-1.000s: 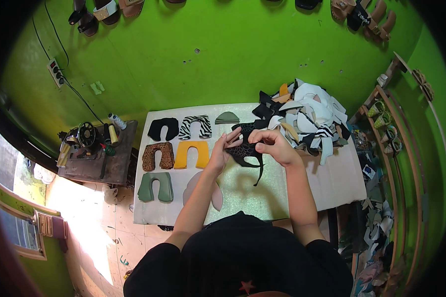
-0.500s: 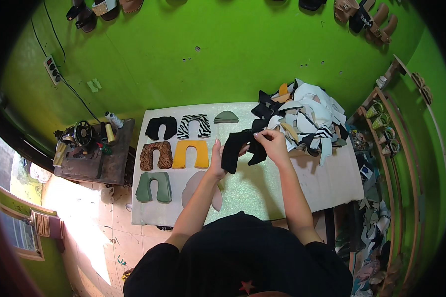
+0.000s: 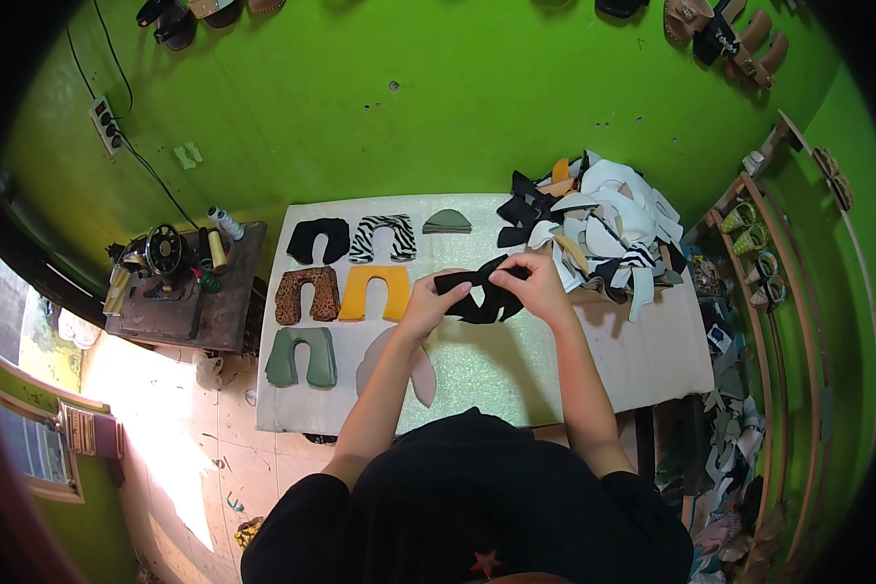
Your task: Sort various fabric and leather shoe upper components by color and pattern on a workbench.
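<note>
Both my hands hold black U-shaped shoe-upper pieces in front of me, above the middle of the table. My left hand pinches the left side, thumb on top. My right hand pinches the upper right part between thumb and fingers. I cannot tell how many layers are held. To the left lie U-shaped stacks: black, zebra-striped, leopard-spotted, yellow and green. My left forearm partly covers pale rounded pieces.
A heap of mixed cut pieces covers the table's far right. Grey-green half-round pieces lie at the far edge. A sewing machine stands on a small table at left. At right, a wooden rack holds sandals.
My left hand has moved from flat support with spread fingers to a thumb grip. The black pieces have turned from hanging upright to lying more level, and both hands are closer together.
</note>
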Demonstrator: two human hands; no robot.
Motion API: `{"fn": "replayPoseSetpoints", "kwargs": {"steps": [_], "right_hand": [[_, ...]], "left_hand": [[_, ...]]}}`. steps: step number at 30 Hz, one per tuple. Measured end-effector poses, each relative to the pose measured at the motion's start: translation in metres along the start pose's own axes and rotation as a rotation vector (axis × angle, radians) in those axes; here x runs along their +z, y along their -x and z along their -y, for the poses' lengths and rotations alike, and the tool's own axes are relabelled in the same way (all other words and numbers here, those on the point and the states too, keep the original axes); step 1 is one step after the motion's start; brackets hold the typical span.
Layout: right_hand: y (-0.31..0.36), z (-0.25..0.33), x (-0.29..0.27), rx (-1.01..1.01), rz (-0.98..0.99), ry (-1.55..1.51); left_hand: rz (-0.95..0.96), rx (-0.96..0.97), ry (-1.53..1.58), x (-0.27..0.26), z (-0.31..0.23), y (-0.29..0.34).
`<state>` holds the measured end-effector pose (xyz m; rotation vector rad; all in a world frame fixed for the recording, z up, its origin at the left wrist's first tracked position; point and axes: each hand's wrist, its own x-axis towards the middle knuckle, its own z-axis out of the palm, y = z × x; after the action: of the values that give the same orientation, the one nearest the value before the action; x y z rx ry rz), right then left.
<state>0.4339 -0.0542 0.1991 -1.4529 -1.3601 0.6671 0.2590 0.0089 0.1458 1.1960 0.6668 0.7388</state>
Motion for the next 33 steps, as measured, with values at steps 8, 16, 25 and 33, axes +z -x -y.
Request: {"fn": "replayPoseSetpoints", "kwargs": {"steps": [8,16,25,33], "right_hand": [[0.008,-0.002,0.007,0.02,0.334,-0.118],[0.008,-0.01,0.016,0.032,0.425,-0.321],[0.01,-0.023,0.019,0.105,0.369,-0.484],[0.012,-0.037,0.025,0.132,0.221,-0.252]], "left_hand": [[0.299,-0.061,0.546,-0.019,0.042,0.007],[0.487,-0.142,0.814,-0.022,0.048,0.026],[0.372,-0.122,0.626,-0.036,0.038,0.029],[0.394,-0.255,0.264,-0.05,0.032,0.036]]}}
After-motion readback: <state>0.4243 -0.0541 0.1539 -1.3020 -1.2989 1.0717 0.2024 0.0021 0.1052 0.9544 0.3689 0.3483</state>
